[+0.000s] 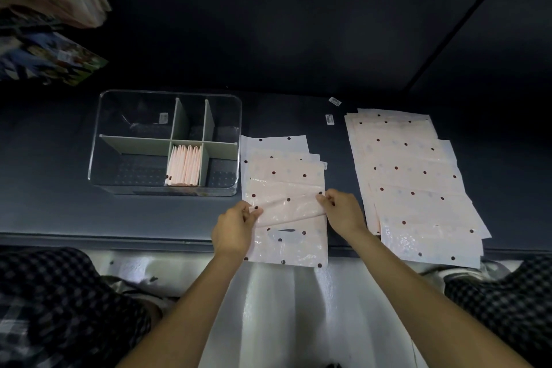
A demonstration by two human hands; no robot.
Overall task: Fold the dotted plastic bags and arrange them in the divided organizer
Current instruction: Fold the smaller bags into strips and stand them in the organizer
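My left hand and right hand pinch opposite edges of the dotted bag on the counter, folded bags upright in organizer middle front compartment

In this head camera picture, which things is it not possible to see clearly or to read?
- Small white labels on the table: print too small to read.
- Folded bags in the organizer: packed tight, number uncertain.
- Spread bags on the right: overlapping, number hidden.
- Printed packs at top left: blurred, cut by the edge.
- Bag pinched by the left hand and right hand: side edges covered by fingers.
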